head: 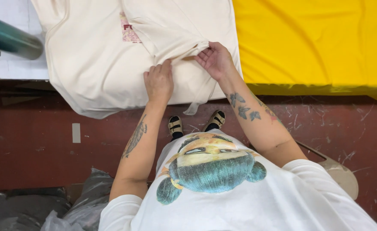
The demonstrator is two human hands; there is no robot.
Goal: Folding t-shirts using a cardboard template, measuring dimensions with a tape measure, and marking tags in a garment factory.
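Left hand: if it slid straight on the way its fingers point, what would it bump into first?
Probably the bunched fold of the cream fabric garment just ahead of the left hand.
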